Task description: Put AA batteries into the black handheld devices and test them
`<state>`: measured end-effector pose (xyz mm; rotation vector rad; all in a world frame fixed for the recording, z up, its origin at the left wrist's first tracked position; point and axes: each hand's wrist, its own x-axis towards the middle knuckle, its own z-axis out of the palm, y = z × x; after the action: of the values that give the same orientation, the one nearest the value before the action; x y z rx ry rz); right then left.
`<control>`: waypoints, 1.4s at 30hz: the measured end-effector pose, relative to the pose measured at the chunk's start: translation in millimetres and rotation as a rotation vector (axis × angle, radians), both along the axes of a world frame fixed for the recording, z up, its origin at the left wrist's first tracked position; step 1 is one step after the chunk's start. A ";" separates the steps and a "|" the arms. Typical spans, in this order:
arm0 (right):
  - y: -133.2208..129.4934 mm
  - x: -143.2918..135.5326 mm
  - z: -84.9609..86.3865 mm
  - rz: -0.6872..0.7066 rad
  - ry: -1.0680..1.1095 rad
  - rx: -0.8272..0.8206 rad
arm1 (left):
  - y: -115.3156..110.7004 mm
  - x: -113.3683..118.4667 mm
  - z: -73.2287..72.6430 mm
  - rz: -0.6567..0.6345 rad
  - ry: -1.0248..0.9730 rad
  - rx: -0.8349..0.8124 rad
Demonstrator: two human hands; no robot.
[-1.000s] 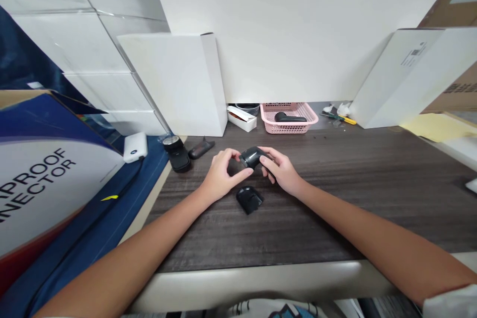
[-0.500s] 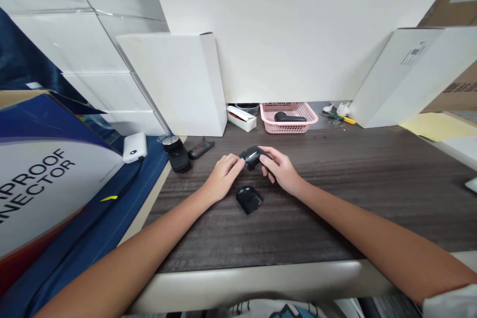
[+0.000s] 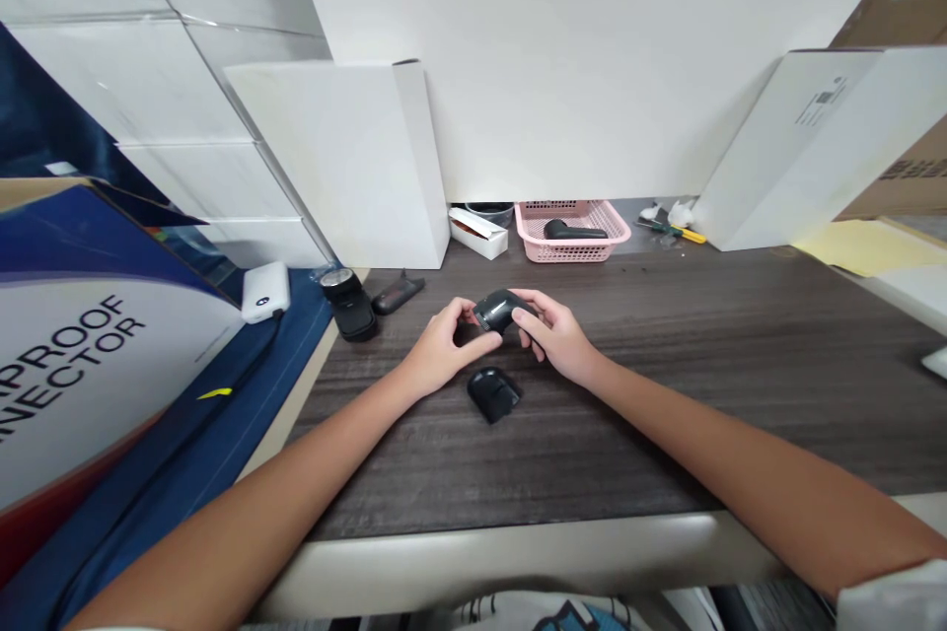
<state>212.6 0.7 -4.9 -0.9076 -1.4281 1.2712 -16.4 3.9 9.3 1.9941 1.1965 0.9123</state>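
Note:
A black handheld device, with a rounded body and a ridged, comb-like end facing left, is held above the dark desk. My right hand grips its right part, thumb on the near side and fingers behind. My left hand is at the ridged end, its thumb stretched out below the device and its fingers apart from the thumb; whether the fingertips touch the device I cannot tell. Nearer to me, a loose black rounded cover lies on the desk below both hands.
At left stand a black device with a round top and a dark flat piece. Behind are a small white box and a pink basket holding a black handled item. A yellow-handled tool lies back right.
My left thumb has moved off the end of the device and my left fingers have spread. The device has turned slightly, showing more of its ridged end. My right hand keeps its grip.

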 end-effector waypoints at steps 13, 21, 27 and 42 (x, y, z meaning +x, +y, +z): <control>-1.3 -1.2 2.7 0.000 -0.014 0.002 | 2.0 0.2 3.1 -0.056 0.040 -0.063; 0.5 0.0 -0.5 -0.046 -0.050 0.064 | 3.1 1.8 0.7 -0.027 0.088 0.026; 0.1 -0.6 -0.5 -0.035 -0.029 0.043 | 0.2 0.5 2.9 -0.031 0.081 0.047; 19.9 13.2 9.2 0.258 0.571 -0.539 | -4.2 2.4 -0.9 -0.039 -0.010 0.044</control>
<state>225.8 20.6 4.3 -0.6231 -0.7731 1.9749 -14.0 -0.3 8.5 2.0377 1.1376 0.9360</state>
